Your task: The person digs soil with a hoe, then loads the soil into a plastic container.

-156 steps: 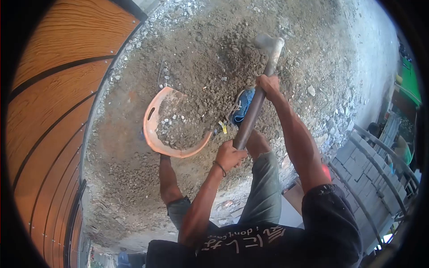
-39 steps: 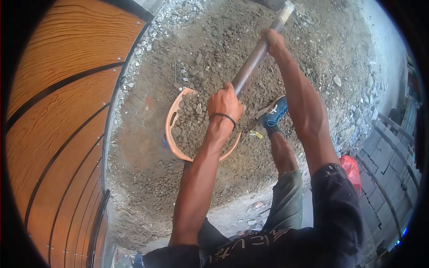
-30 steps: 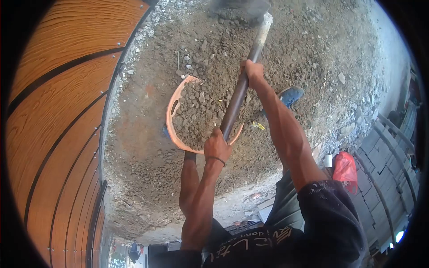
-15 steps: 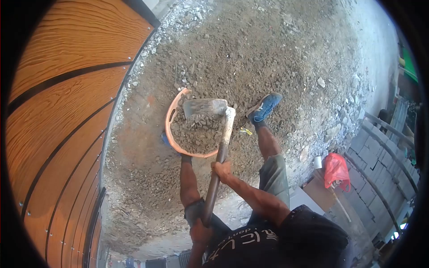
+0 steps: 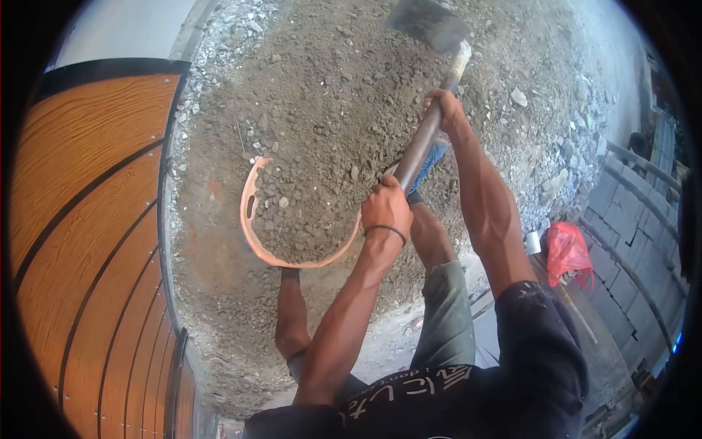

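Both hands grip a hoe [image 5: 422, 150] with a long, dark handle that is pale near the head. My left hand [image 5: 387, 208], a dark band at its wrist, wraps round the rear part of the handle. Farther up, closer to the head, my right hand [image 5: 444, 107] is closed around it too. The broad metal blade [image 5: 428, 25] is raised away from me at the top of the view, blurred by motion. Below and left, an orange tub [image 5: 248, 230] shows a curved rim with a slot handle; soil and stones lie inside its rim, and its right side is indistinct.
Loose soil and rubble [image 5: 329, 88] cover the ground. Orange wood-look panels [image 5: 95, 190] run along the left. My blue shoe [image 5: 430, 164] is under the handle. At right are a red plastic bag [image 5: 568, 252], a white cylinder [image 5: 532, 242] and grey blocks [image 5: 607, 271].
The hoe has swung up and away from the tub, toward the top right. Both hands rose with it, and my right hand now sits nearer the hoe's head. The view has shifted slightly.
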A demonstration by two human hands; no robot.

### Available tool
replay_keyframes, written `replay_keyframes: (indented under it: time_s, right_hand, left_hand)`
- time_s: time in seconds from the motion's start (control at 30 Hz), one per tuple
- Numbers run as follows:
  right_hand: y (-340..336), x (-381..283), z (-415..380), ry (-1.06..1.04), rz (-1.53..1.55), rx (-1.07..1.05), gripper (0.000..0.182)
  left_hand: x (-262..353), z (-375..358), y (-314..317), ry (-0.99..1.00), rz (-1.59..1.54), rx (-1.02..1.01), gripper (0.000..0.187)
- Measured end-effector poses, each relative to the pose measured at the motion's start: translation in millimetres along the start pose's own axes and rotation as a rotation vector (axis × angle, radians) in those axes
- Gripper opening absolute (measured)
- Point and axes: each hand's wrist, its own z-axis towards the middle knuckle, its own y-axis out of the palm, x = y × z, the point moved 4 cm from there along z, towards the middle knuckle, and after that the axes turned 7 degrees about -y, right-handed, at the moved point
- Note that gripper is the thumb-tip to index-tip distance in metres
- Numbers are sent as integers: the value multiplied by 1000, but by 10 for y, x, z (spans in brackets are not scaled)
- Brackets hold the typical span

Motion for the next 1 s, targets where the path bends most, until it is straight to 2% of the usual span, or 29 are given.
replay_keyframes:
  time_s: [0.13, 0.2, 0.27, 0.33, 0.4, 0.53, 0.57, 0.6, 0.67, 0.73, 0.83, 0.9, 1.0]
  right_hand:
    - [-23, 632, -93, 32, -29, 48, 14]
    - [-100, 1245, -378, 77, -12, 207, 10]
    - [-80, 1630, -886, 176, 55, 161, 10]
    - [-102, 1982, -1207, 156, 2, 188, 9]
    - [-32, 2389, -1588, 255, -48, 246, 10]
    - [364, 3022, -2409, 315, -31, 275, 12]
    - [427, 3216, -2512, 286, -156, 306, 18]
    - [451, 3613, -2496, 269, -202, 338, 11]
    - [746, 3544, -3112, 295, -99, 217, 16]
    - [931, 3349, -3766, 337, -122, 156, 23]
    - [1060, 3532, -4311, 366, -9, 110, 18]
    - [987, 3551, -4452, 335, 33, 161, 19]
    - [550, 3128, -4058, 279, 215, 134, 17]
  left_hand:
    - [-462, -82, 227, 4, -17, -95, 35]
    - [-920, -483, 308, -50, 115, -302, 32]
    - [-1206, -869, 267, -40, 129, -335, 32]
    - [-1503, -1237, 176, -26, 145, -358, 32]
    - [-1790, -1608, 48, -71, 157, -394, 31]
    - [-2505, -2216, -403, -111, 178, -407, 34]
    - [-2618, -2363, -472, -154, 183, -431, 33]
    - [-2742, -2566, -550, -209, 188, -454, 31]
    - [-2990, -2927, -716, -272, 211, -384, 32]
    - [-3250, -3351, -839, -279, 235, -346, 34]
    - [-3311, -3798, -1255, -390, 303, -385, 32]
    - [-3258, -3934, -1237, -400, 337, -409, 30]
    - [-2930, -3646, -985, -284, 349, -327, 39]
